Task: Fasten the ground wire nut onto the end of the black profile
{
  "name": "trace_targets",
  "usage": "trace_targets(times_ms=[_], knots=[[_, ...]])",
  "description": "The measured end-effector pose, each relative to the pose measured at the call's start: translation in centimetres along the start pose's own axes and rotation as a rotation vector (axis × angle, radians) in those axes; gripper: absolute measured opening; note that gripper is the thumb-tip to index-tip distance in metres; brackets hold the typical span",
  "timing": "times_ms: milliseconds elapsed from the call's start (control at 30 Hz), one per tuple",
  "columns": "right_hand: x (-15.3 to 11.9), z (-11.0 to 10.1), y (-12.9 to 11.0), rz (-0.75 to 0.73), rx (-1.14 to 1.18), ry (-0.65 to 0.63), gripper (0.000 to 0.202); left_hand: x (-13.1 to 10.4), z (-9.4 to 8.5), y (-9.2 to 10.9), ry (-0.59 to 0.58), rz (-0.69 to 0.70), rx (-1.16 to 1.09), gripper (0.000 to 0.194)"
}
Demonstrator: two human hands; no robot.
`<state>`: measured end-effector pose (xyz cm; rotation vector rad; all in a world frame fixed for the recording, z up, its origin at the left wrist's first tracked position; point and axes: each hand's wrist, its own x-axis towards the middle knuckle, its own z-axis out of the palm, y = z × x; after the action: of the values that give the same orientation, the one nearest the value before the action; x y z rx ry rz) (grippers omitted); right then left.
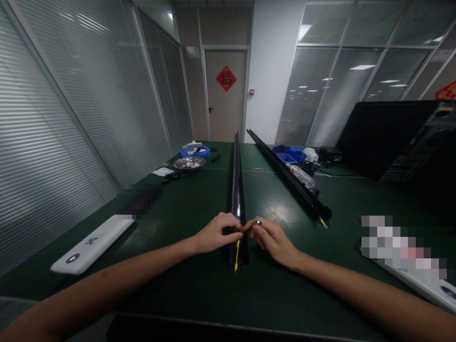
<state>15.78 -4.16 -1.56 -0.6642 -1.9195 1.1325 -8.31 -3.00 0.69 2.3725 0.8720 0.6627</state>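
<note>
A long black metal rail (237,185) lies lengthwise along the green table, its near end in front of me. My left hand (221,232) is over that end, thumb and fingertips drawn together; what lies between them is too small to make out. A yellow wire (237,256) with a ring terminal hangs out of the rail just below these fingertips. My right hand (273,241) is closed in a pinch to the right of the rail, its fingertips almost meeting the left ones. Something small and shiny (257,222) shows at its index finger; I cannot tell if it is a ring.
A second black rail (285,173) lies slanted to the right, with a wire terminal (323,222) at its near end. Blue bins (286,158) and a plastic bottle (302,176) are beside it. A metal bowl (190,164) stands back left. White elongated objects (94,244) flank me.
</note>
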Motion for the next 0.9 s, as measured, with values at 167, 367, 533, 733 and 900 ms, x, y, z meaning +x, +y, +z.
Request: trace_targets(times_ms=[167,367,533,733,900], knots=[[0.03,-0.06,0.17,-0.024,0.024,-0.016,0.035,-0.05,-0.08,-0.07,-0.007,0.004,-0.004,0.018],[-0.05,-0.01,-0.01,-0.032,-0.008,-0.007,0.033,-0.12,-0.04,-0.34,-0.013,0.019,0.007,0.019],[-0.13,0.05,0.09,-0.015,-0.011,0.0,0.033,-0.13,0.06,-0.23,-0.01,0.023,0.004,0.019],[-0.12,-0.03,0.13,-0.021,-0.027,0.002,0.031,-0.09,0.16,-0.19,0.01,0.029,0.011,0.019],[-0.12,-0.17,-0.18,-0.034,-0.068,-0.023,0.029,-0.07,0.14,-0.51,-0.011,0.043,0.025,0.019]])
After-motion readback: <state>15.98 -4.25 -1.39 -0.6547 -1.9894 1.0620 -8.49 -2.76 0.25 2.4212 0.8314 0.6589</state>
